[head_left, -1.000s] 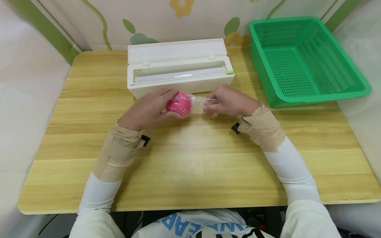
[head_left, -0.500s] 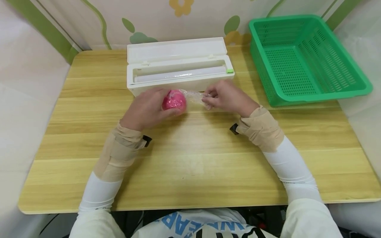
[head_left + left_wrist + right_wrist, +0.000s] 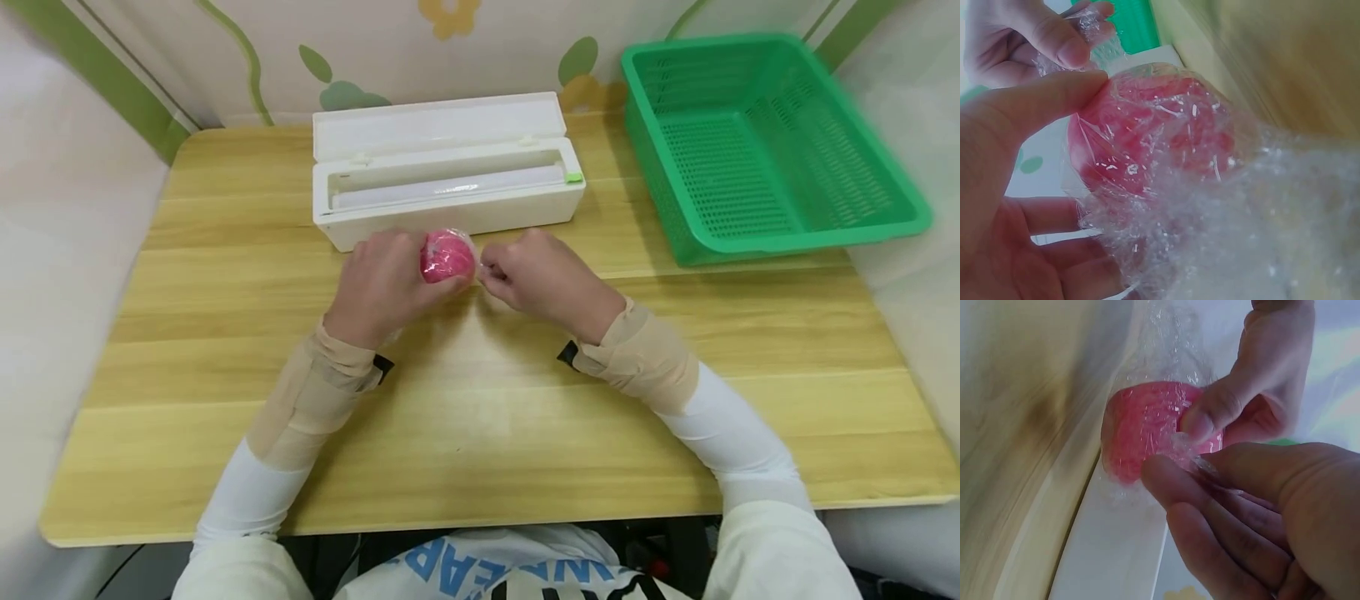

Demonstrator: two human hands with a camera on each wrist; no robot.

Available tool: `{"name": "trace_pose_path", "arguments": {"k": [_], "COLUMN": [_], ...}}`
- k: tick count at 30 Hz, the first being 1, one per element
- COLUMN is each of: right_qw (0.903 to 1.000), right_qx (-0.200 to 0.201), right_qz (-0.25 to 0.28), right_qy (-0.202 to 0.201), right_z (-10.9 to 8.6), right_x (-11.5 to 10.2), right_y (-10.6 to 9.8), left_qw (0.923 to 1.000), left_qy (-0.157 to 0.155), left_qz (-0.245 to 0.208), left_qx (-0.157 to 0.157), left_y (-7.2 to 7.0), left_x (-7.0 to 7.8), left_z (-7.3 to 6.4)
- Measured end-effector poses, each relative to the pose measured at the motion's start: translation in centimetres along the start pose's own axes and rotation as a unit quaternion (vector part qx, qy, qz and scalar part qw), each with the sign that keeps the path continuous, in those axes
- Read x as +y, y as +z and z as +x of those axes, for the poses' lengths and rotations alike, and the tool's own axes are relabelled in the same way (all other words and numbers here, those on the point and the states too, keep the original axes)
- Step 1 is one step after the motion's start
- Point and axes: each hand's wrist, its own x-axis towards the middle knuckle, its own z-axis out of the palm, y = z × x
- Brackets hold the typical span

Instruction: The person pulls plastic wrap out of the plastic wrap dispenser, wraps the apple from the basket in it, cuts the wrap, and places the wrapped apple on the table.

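A pink ball-shaped thing [image 3: 448,257] is wrapped in clear cling film [image 3: 1235,219]; its exact kind is hidden by the shiny, crinkled wrap. My left hand [image 3: 382,283] grips it from the left, the thumb pressing one side and the fingers behind. Facing it, my right hand [image 3: 543,279] pinches a twisted end of the film [image 3: 1200,464] between thumb and fingers, close beside the ball. On the opposite side a loose, bunched tail of film sticks out, seen large in the left wrist view. Both hands are just in front of a white cling film box [image 3: 450,217].
The box has its lid [image 3: 438,125] raised and a roll of film [image 3: 450,187] inside, with a small green piece [image 3: 573,177] at its right end. A green slotted basket [image 3: 690,208] stands at the back right of the wooden table [image 3: 480,433].
My right hand has come left, right up to the ball, and the film stretched between the hands has shortened. My left hand still grips the ball and has turned slightly.
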Motion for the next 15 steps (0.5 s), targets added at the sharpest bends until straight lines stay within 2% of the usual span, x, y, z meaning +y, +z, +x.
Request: {"name": "trace_pose_path", "arguments": {"k": [4, 8, 11, 15], "right_qw": [0.9994, 0.9974, 0.9969, 0.9928], "right_qx": [-0.015, -0.043, -0.068, -0.094], "right_qz": [-0.032, -0.058, -0.038, 0.021], "right_qy": [-0.003, -0.006, 0.012, 0.072], "right_z": [-0.1, -0.1, 0.1, 0.3], "right_x": [-0.9, -1.4, -1.3, -0.9], "right_y": [0.5, 1.0, 1.3, 1.2], "left_qw": [1.0000, 0.9996, 0.9988, 0.9983], "left_qy": [-0.003, -0.004, -0.013, -0.017], "left_qz": [0.008, 0.029, 0.047, 0.054], "left_qx": [0.005, -0.004, -0.008, -0.011], "left_y": [0.3, 0.7, 0.9, 0.9], "left_x": [0.2, 0.5, 0.6, 0.3], "left_z": [-0.4, -0.5, -0.6, -0.6]}}
